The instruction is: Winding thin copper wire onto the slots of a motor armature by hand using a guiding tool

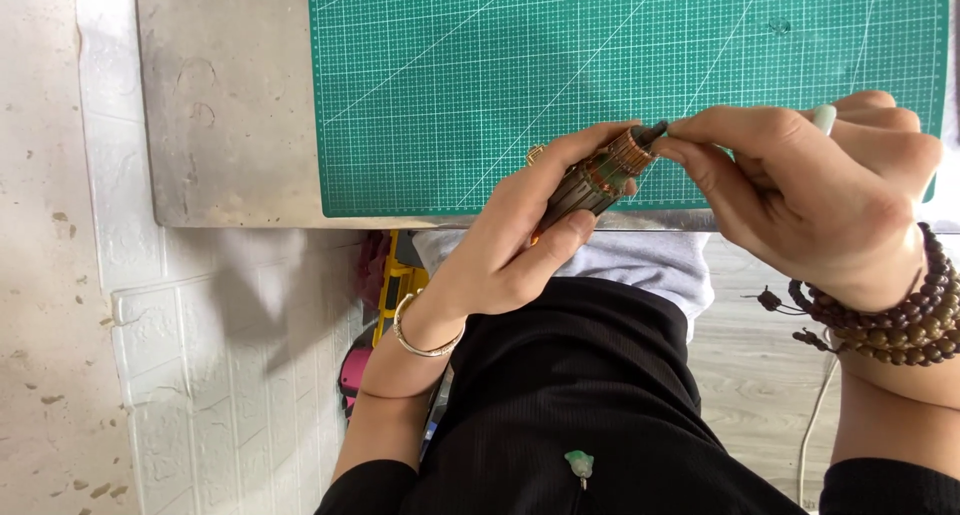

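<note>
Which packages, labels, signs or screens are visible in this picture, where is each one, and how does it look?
No package, label, sign or screen is in view.
Nearest such thing: green cutting mat with a white printed grid, flat on the grey table.
The left hand holds a small motor rotor; the right hand pinches its shaft end.

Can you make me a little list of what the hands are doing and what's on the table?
left hand: grips a motor rotor with copper windings
right hand: pinches the rotor's shaft tip; also holds a pale tool, mostly hidden
wrists: metal bangle on left, brown bead bracelets on right
table: green cutting mat on a steel tabletop
</note>
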